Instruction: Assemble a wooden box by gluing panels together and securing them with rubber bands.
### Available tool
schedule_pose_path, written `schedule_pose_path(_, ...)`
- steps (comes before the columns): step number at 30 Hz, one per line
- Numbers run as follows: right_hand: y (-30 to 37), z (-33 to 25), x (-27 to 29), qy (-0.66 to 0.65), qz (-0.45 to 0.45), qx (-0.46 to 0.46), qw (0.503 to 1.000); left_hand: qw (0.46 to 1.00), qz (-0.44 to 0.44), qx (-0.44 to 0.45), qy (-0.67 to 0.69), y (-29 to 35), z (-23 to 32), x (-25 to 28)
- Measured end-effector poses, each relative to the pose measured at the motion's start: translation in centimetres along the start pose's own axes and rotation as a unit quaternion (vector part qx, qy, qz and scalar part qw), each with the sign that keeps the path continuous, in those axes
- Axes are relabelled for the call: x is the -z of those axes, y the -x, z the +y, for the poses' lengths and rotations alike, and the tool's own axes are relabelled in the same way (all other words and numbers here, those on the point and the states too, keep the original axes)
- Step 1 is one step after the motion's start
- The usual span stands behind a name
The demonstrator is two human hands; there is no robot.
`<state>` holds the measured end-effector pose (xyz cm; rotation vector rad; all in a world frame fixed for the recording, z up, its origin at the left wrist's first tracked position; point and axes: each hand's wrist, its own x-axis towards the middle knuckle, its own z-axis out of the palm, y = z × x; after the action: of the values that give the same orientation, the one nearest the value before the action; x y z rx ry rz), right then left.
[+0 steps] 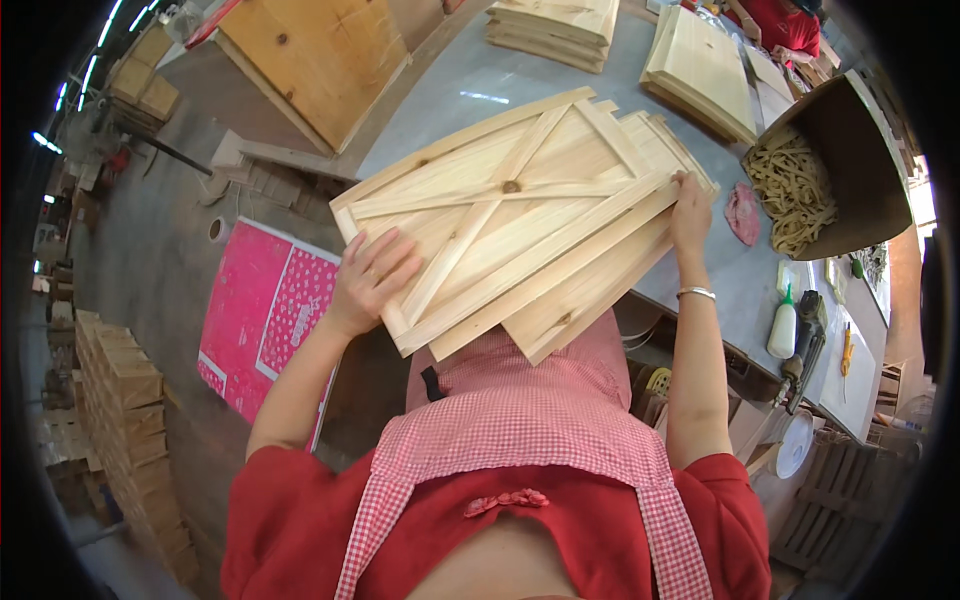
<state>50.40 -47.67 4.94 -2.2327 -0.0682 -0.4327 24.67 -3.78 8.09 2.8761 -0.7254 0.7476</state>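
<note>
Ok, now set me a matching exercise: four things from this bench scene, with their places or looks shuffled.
1. X-braced panel
2. Squeeze bottle
3. Cardboard box
4. Flat printed sheet

A. Holds tan strips
B. Pink, left of the left hand
C. Between the left hand and right hand
D. White with a green tip

Pairs: 1-C, 2-D, 3-A, 4-B

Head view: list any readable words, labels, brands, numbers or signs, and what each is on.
Pink printed board: pale lettering-like marks on its patterned part, too small and slanted to quote reliably.
White bottle with a green tip: no legible text.
Cross-braced wooden panel: no writing on the visible face.
Nothing else readable; the background is too small or blurred.
</note>
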Motion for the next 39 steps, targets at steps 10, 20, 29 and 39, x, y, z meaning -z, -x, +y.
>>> schedule_pose_path(10, 0.8, -0.8, -1.4, -0.066, 0.101, -0.005, 0.993, 0.993, 0.001, -0.100, 0.060, -3.5, 0.5, 1.3)
schedule_pose_path(20, -0.1, 7.4, -1.9, 0.264, -0.024, 0.115, 0.957, 0.615, 0.234, 0.400, 0.638, -8.9, -1.4, 6.8)
schedule_pose_path(29, -0.6, 0.0, -1.4, -0.099, 0.020, -0.005, 0.995, 0.235, 0.233, 0.425, 0.842, -4.3, 2.8, 2.9)
schedule_pose_path(39, -0.6, -0.9, 2.3, -0.030, 0.086, 0.097, 0.991, 0.203, 0.188, 0.517, 0.810, 0.0, 5.4, -4.2)
